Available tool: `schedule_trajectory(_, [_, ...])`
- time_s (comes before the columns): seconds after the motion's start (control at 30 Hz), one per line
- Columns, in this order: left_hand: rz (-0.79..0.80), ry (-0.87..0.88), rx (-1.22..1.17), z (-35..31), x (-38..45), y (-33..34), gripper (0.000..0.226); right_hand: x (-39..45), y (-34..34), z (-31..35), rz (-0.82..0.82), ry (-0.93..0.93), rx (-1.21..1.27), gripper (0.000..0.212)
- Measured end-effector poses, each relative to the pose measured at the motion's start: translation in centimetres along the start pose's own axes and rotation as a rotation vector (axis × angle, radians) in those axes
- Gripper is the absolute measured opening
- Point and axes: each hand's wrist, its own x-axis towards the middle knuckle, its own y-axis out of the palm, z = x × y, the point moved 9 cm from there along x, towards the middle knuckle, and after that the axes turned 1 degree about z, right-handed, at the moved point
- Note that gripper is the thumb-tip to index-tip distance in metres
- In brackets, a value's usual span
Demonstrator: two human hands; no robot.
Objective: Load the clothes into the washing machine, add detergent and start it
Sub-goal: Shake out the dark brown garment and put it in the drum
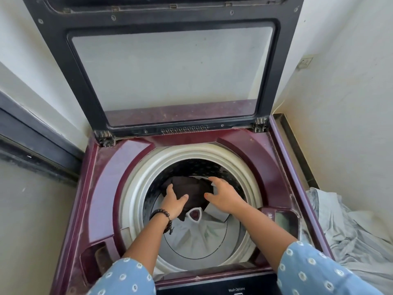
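A maroon top-loading washing machine (pixel 106 184) stands with its glass lid (pixel 170 71) raised. Both my arms reach down into its drum (pixel 191 248). At the far side of the drum lies a dark brown garment (pixel 191 187). My left hand (pixel 173 202), with a bead bracelet at the wrist, rests on the garment with straight fingers. Just right of it, my right hand (pixel 223 196) hovers over the garment's edge with fingers spread and holds nothing. The grey pulsator with its maroon centre cap (pixel 194 214) shows below the hands.
A heap of pale crumpled cloth (pixel 350 231) lies on the floor right of the machine. White walls close in on the left, back and right. The black control panel (pixel 217 288) runs along the near edge. A wall socket (pixel 305 62) sits at the upper right.
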Motion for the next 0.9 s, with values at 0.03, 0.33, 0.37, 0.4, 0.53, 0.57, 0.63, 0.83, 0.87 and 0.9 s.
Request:
schedule_trajectory(0.03, [0.004,0.017,0.032,-0.1,0.0,0.1,0.081,-0.1,0.1,0.1,-0.004,-0.011,-0.01,0.065])
schedule_trajectory(0.33, [-0.203,0.142,0.633,-4.1,-2.6,-0.3,0.083,-1.9,-0.7,1.6,-0.138,-0.099,-0.435,0.067])
schedule_trajectory(0.37, [-0.242,0.159,0.695,-4.6,-3.3,-0.4,0.084,-2.3,-0.9,2.0,-0.175,-0.126,-0.504,0.067])
schedule_trajectory(0.4, [-0.276,0.177,0.742,-5.0,-4.1,-0.5,0.085,-2.7,-1.1,2.4,-0.206,-0.147,-0.56,0.068])
schedule_trajectory(0.53, [-0.351,0.235,0.847,-6.0,-6.2,0.0,0.088,-4.5,-2.1,2.9,-0.299,-0.188,-0.71,0.074])
schedule_trajectory(0.57, [-0.361,0.249,0.865,-6.4,-6.7,0.2,0.088,-4.9,-2.4,2.8,-0.316,-0.188,-0.732,0.075])
schedule_trajectory(0.63, [-0.374,0.275,0.898,-7.2,-7.3,0.5,0.089,-5.6,-2.9,2.5,-0.339,-0.182,-0.761,0.077])
schedule_trajectory(0.83, [-0.416,0.349,0.992,-10.3,-9.6,1.6,0.088,-8.5,-5.5,1.3,-0.435,-0.159,-0.769,0.076])
schedule_trajectory(0.87, [-0.418,0.365,1.0,-10.9,-10.0,2.0,0.087,-9.1,-6.0,0.8,-0.447,-0.149,-0.764,0.077])
schedule_trajectory(0.9, [-0.418,0.384,1.005,-11.3,-10.4,2.5,0.087,-9.7,-6.5,0.3,-0.457,-0.136,-0.757,0.078])
